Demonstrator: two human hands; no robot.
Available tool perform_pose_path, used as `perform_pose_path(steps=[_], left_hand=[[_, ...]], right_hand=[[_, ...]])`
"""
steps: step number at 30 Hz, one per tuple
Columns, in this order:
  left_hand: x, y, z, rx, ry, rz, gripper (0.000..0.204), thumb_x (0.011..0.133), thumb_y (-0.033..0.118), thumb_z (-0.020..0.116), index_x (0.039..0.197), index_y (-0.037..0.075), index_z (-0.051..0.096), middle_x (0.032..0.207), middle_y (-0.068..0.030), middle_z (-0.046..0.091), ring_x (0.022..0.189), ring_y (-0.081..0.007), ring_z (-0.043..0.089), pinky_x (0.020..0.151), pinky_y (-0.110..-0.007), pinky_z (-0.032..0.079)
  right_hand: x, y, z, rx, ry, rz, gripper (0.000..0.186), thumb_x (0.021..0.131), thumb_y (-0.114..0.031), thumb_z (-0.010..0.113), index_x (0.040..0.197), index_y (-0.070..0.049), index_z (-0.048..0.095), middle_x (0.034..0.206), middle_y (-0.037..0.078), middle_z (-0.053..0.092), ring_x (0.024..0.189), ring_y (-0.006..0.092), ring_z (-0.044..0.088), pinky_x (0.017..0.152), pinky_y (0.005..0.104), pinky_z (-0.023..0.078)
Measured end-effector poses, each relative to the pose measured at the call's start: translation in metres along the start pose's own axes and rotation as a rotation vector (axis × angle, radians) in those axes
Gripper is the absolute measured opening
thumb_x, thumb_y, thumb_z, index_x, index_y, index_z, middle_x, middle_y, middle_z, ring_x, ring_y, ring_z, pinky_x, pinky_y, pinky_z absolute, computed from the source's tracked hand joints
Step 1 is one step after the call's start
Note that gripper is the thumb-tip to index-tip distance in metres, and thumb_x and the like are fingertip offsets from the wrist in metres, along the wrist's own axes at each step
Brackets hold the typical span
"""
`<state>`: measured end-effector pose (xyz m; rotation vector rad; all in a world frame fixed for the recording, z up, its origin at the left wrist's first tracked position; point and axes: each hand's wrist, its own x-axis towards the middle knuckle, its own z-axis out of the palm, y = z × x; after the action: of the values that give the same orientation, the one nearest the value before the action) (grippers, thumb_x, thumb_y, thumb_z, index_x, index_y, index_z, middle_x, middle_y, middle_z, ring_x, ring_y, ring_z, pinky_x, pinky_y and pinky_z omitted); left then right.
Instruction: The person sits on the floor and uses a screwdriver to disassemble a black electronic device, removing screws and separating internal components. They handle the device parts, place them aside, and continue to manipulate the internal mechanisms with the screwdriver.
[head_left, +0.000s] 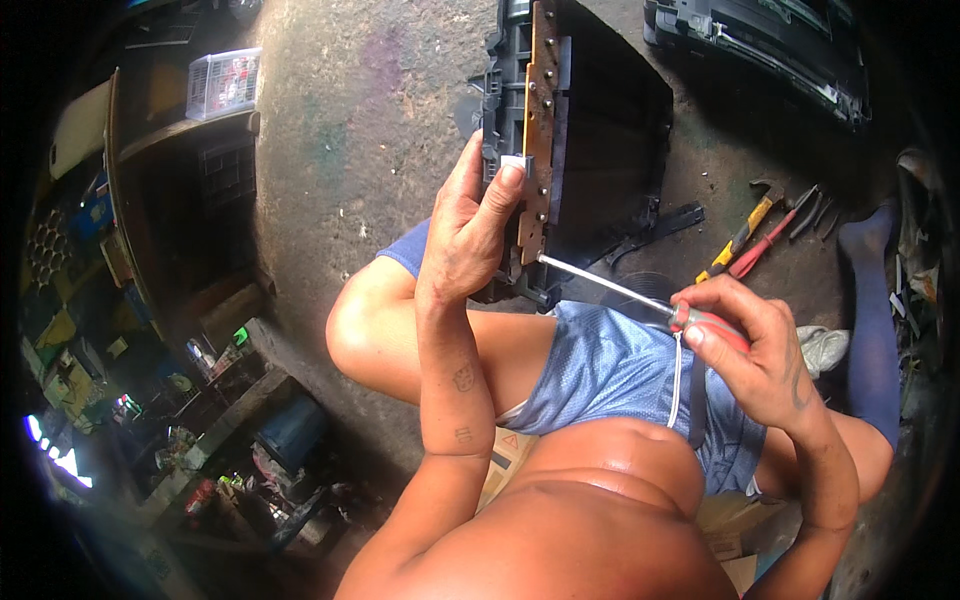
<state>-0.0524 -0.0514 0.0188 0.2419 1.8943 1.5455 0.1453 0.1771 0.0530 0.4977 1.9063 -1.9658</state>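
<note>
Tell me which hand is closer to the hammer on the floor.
Right. The right hand, holding a screwdriver, is just below the hammer in the picture; the left hand is farther off to the hammer's left, gripping the edge of a black part.

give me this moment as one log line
left hand: grips black assembly by edge | right hand: holds screwdriver, tip at lower end of tan strip | floor: yellow-handled hammer, red-handled tool

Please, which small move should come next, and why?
Perhaps seat the screwdriver firmly before turning it: its tip is at the lower end of the brown strip, contact unclear, and the left hand grips the black unit.
</note>
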Motion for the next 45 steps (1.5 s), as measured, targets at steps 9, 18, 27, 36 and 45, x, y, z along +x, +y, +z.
perform_pose_path(steps=[9,18,27,36,45], left_hand=[[-0.001,0.003,-0.001,0.056,0.027,-0.006,0.040,0.107,0.032,0.061,0.135,0.004,0.056,0.096,0.0018,0.061,0.086,-0.0065,0.056,0.077,-0.023,0.049],[-0.004,0.006,0.001,0.003,0.004,-0.056,0.044,0.108,0.035,0.058,0.139,0.004,0.053,0.098,-0.0017,0.063,0.085,-0.0083,0.058,0.077,-0.025,0.050],[-0.004,0.004,0.002,0.343,0.088,0.021,0.047,0.109,0.039,0.053,0.138,0.002,0.051,0.093,-0.0078,0.067,0.084,-0.0154,0.062,0.076,-0.032,0.052],[-0.005,-0.004,0.001,0.360,0.074,0.080,0.047,0.109,0.042,0.053,0.135,0.004,0.052,0.091,-0.0090,0.066,0.084,-0.0182,0.062,0.077,-0.035,0.051],[-0.002,-0.004,0.004,0.372,0.128,0.019,0.050,0.108,0.043,0.055,0.138,0.003,0.051,0.091,-0.0065,0.067,0.083,-0.0153,0.063,0.075,-0.032,0.052]], right_hand=[[0.004,0.008,0.000,0.035,0.000,0.030,0.024,0.097,-0.020,0.065,0.111,-0.001,0.067,0.092,0.014,0.074,0.088,0.0240,0.075,0.079,0.0336,0.055],[0.008,0.025,0.004,0.079,-0.022,0.010,0.026,0.100,-0.025,0.062,0.113,-0.002,0.067,0.083,0.009,0.068,0.072,0.0171,0.067,0.066,0.0298,0.050],[0.021,0.038,-0.003,-0.063,-0.091,-0.166,0.037,0.095,-0.023,0.070,0.124,0.000,0.068,0.065,0.000,0.043,0.053,0.0048,0.044,0.045,0.0249,0.036],[0.006,0.015,-0.002,-0.970,0.266,-0.874,0.054,0.079,-0.011,0.081,0.132,-0.009,0.070,0.095,0.010,0.068,0.069,0.0205,0.062,0.064,0.0352,0.050],[0.005,-0.006,-0.017,0.482,-0.291,0.529,0.040,0.106,-0.035,0.056,0.107,0.002,0.069,0.072,0.003,0.064,0.045,0.0081,0.051,0.038,0.0237,0.038]])
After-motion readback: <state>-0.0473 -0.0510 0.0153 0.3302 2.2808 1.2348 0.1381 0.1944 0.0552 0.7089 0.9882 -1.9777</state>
